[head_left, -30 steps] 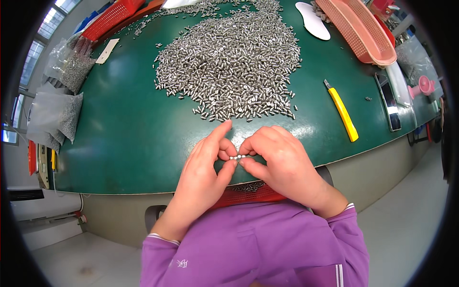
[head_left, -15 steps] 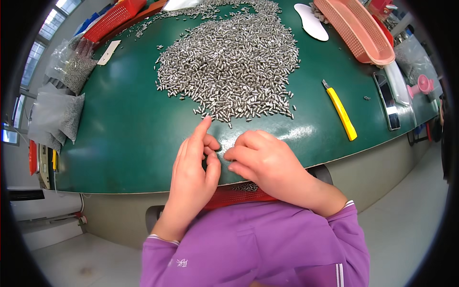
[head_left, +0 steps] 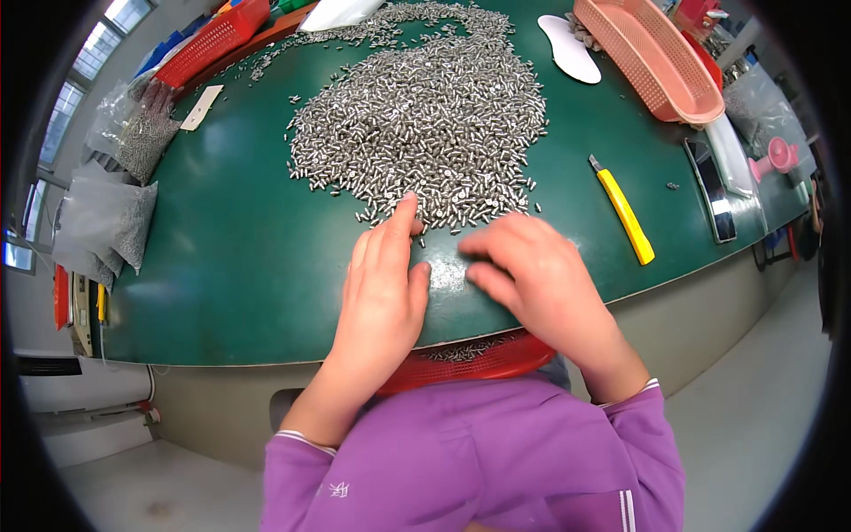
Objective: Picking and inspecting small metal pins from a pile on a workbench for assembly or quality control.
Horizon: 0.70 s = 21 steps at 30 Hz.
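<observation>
A wide heap of small silvery metal pins (head_left: pixel 417 115) with pointed ends spreads over the green table. My left hand (head_left: pixel 386 275) is at the heap's near edge, its fingers stretched out and the index fingertip touching the closest pins. To its right, my right hand (head_left: pixel 532 270) hovers over the bare tabletop, thumb and fingers apart and slightly blurred; I see nothing in it. Below the table's front edge, on my lap, a red basket (head_left: pixel 470 365) holds more of these pins, partly covered by my hands and the table.
A yellow utility knife (head_left: pixel 628 217) lies right of the heap, with a phone (head_left: pixel 709 191) beyond it. Pink (head_left: pixel 656 62) and red baskets (head_left: pixel 213 44) stand at the back. Bags of pins (head_left: pixel 111 217) line the left edge. A white insole-shaped piece (head_left: pixel 570 49) lies near the pink basket.
Both hands have moved forward and to the right. My left fingers reach the pins, and my right hand has opened its fingers. More of the red basket shows.
</observation>
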Available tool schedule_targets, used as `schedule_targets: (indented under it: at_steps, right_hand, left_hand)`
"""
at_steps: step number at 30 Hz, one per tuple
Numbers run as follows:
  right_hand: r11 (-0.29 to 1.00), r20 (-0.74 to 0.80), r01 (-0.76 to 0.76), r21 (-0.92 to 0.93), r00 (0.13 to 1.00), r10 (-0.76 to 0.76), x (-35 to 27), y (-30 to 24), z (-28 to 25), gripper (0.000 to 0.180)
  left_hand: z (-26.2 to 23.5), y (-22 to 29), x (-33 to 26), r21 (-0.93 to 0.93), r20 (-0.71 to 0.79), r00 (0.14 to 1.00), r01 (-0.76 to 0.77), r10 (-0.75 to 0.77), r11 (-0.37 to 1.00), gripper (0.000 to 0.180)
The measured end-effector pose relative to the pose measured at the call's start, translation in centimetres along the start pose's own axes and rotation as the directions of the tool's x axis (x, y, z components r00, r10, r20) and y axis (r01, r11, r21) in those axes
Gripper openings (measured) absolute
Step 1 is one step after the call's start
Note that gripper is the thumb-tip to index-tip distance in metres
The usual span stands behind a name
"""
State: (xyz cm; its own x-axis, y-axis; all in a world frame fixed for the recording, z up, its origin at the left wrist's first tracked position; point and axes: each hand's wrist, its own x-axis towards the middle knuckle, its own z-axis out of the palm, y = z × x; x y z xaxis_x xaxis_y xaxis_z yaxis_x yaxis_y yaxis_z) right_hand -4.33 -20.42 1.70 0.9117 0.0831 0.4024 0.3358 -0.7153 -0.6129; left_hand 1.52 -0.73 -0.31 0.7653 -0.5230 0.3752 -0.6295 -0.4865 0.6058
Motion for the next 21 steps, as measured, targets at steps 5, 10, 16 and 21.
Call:
schedule_targets:
  at_steps: [5, 10, 16, 21]
  right_hand:
    - [0.993, -0.030, 0.022, -0.113, 0.999, -0.025, 1.3, 1.0, 1.7, 0.020]
    - [0.999, 0.057, 0.021, -0.026, 0.998, -0.020, 0.9, 0.7, 2.0, 0.013]
    - [0.995, 0.082, 0.040, 0.097, 0.995, -0.048, 0.0, 0.2, 1.2, 0.014]
    - [0.995, 0.049, 0.033, 0.094, 0.998, -0.038, 0.0, 0.1, 1.4, 0.014]
  left_hand:
    - [0.7, 0.0, 0.8, 0.005, 0.015, 1.000, -0.005, 0.004, 1.000, 0.075]
    - [0.7, 0.2, 0.4, -0.072, 0.055, 0.998, 0.041, -0.037, 0.997, 0.074]
    - [0.1, 0.5, -0.7, -0.164, 0.082, 0.995, 0.068, -0.055, 0.984, 0.070]
    - [0.2, 0.4, -0.7, -0.178, 0.060, 0.998, 0.032, -0.022, 0.984, 0.067]
